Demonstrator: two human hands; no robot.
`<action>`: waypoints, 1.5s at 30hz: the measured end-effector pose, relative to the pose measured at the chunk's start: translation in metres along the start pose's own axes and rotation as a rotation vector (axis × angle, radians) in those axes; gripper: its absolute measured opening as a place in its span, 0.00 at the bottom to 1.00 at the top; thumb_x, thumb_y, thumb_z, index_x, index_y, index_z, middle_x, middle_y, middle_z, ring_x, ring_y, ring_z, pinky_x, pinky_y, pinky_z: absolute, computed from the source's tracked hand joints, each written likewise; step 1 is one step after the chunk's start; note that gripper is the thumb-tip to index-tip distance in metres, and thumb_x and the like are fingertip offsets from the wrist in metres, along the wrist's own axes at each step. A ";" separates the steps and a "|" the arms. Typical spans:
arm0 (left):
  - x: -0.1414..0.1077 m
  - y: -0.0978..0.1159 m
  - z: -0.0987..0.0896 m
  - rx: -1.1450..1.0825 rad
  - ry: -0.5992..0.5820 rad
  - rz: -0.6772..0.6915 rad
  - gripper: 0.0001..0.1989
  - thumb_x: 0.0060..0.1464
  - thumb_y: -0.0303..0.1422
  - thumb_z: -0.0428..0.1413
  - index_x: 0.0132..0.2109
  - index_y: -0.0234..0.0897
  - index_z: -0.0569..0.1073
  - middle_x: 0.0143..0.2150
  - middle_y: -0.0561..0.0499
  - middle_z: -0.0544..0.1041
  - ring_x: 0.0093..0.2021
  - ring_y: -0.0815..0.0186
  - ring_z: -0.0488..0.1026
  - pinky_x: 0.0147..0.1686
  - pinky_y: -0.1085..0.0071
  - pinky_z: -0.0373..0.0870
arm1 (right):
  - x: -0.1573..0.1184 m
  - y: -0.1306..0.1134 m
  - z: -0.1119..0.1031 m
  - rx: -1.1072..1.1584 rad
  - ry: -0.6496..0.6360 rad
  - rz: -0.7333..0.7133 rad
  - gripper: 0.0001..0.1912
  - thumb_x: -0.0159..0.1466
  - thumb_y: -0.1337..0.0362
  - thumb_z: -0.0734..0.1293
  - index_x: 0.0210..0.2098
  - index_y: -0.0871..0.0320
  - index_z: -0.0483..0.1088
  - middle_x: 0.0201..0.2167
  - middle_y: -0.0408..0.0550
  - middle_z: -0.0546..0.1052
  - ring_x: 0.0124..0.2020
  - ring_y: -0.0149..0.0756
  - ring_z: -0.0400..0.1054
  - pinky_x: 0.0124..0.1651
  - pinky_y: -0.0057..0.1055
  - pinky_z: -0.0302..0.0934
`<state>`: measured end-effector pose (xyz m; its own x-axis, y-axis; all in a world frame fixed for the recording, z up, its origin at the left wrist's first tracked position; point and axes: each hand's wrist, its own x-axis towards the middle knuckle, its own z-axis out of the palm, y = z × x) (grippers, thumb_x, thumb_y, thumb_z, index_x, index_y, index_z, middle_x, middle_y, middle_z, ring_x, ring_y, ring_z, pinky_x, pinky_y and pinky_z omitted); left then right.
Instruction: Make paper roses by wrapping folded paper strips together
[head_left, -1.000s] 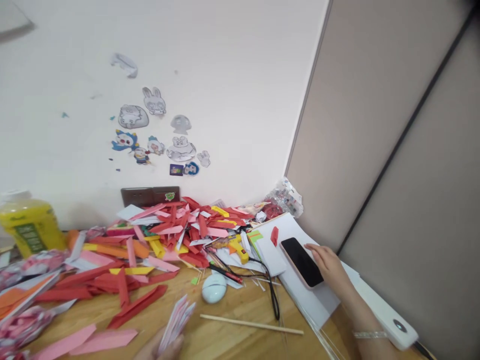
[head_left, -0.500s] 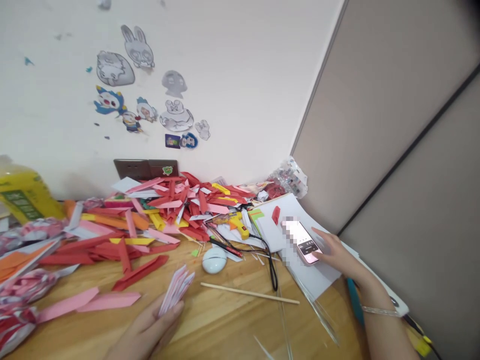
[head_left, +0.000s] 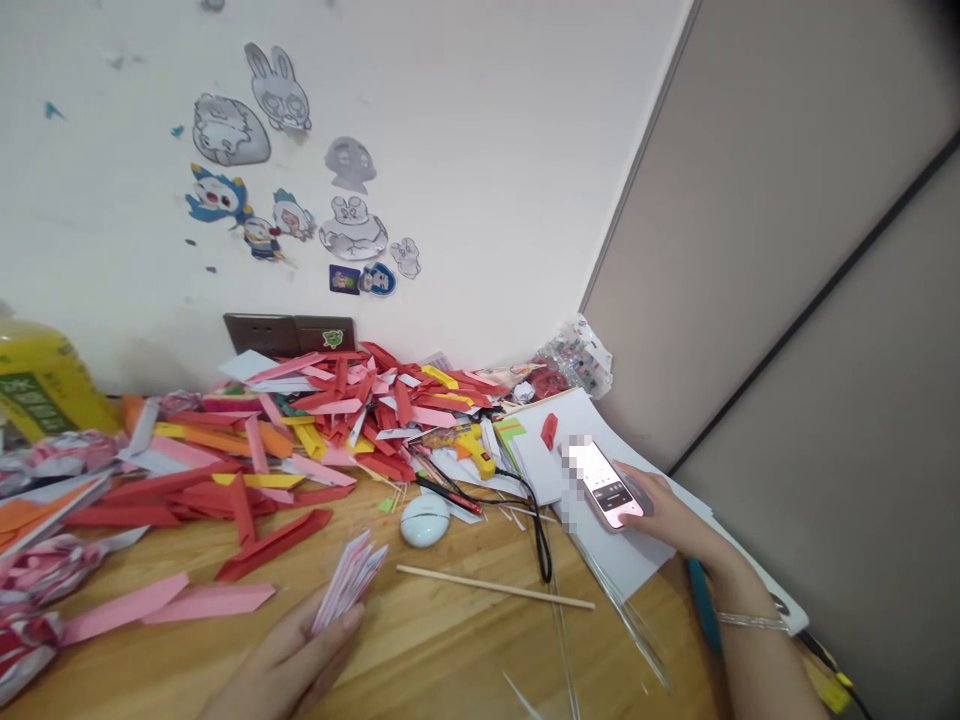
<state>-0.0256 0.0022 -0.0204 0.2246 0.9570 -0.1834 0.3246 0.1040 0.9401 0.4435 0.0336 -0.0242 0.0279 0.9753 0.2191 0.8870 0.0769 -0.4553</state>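
Note:
My left hand (head_left: 307, 645) is closed round a small stack of folded paper strips (head_left: 349, 585), white with pink and purplish edges, held upright above the wooden table. At the right, my right hand (head_left: 656, 515) grips the lower right side of a lit smartphone (head_left: 609, 492), its thumb at the screen's bottom edge and its fingers along the far side. Beneath the phone are sheets of white paper (head_left: 643, 565). Between the hands lie a thin wooden stick (head_left: 495, 587) and a pale blue rounded, mouse-like object (head_left: 424, 521).
A heap of red, pink and yellow folded paper strips (head_left: 345, 400) spreads along the wall. A yellow glue gun (head_left: 478, 450) with a black cable (head_left: 543, 545) lies behind the stick. At the far left stands a yellow bottle (head_left: 49, 385). Clear thin rods (head_left: 626, 625) cross the table (head_left: 420, 670).
The fingers of my right hand have closed in from around the phone onto its side and lower edge. My left hand keeps the paper stack; the view has shifted slightly.

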 end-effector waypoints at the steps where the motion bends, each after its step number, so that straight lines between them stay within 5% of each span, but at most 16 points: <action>1: 0.000 -0.001 0.000 -0.005 0.003 0.002 0.27 0.46 0.51 0.52 0.51 0.46 0.73 0.47 0.52 0.79 0.55 0.48 0.67 0.57 0.55 0.58 | 0.002 -0.002 0.003 -0.008 0.038 -0.001 0.35 0.52 0.53 0.68 0.58 0.53 0.60 0.53 0.52 0.68 0.56 0.51 0.59 0.53 0.43 0.58; 5: -0.001 -0.005 -0.001 -0.032 0.040 0.006 0.26 0.45 0.48 0.55 0.52 0.48 0.72 0.44 0.54 0.81 0.55 0.47 0.67 0.54 0.53 0.62 | 0.011 -0.016 0.012 -0.032 0.195 0.000 0.26 0.59 0.54 0.61 0.55 0.56 0.62 0.51 0.54 0.69 0.55 0.50 0.59 0.54 0.45 0.56; 11: -0.001 -0.008 0.000 -0.039 0.054 0.000 0.29 0.44 0.50 0.54 0.54 0.48 0.70 0.43 0.52 0.81 0.55 0.45 0.67 0.54 0.53 0.63 | 0.017 -0.038 0.018 -0.031 0.267 -0.054 0.20 0.64 0.57 0.55 0.52 0.58 0.62 0.50 0.54 0.70 0.53 0.44 0.61 0.55 0.44 0.55; 31: -0.007 0.013 0.002 0.056 -0.009 0.064 0.30 0.47 0.50 0.53 0.55 0.43 0.69 0.57 0.51 0.71 0.61 0.51 0.59 0.60 0.55 0.53 | 0.016 -0.044 0.019 -0.058 0.247 -0.203 0.17 0.65 0.64 0.52 0.44 0.58 0.70 0.41 0.53 0.74 0.44 0.43 0.66 0.47 0.42 0.61; 45: -0.006 0.011 0.001 0.027 0.021 0.033 0.31 0.44 0.51 0.54 0.54 0.43 0.71 0.49 0.50 0.78 0.59 0.48 0.63 0.57 0.54 0.59 | 0.015 -0.033 0.016 -0.112 0.221 -0.193 0.18 0.64 0.65 0.52 0.44 0.57 0.71 0.41 0.52 0.74 0.43 0.43 0.66 0.47 0.41 0.61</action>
<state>-0.0222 -0.0029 -0.0097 0.2169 0.9652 -0.1460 0.3424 0.0649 0.9373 0.4076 0.0487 -0.0201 -0.0570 0.8756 0.4797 0.9307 0.2206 -0.2918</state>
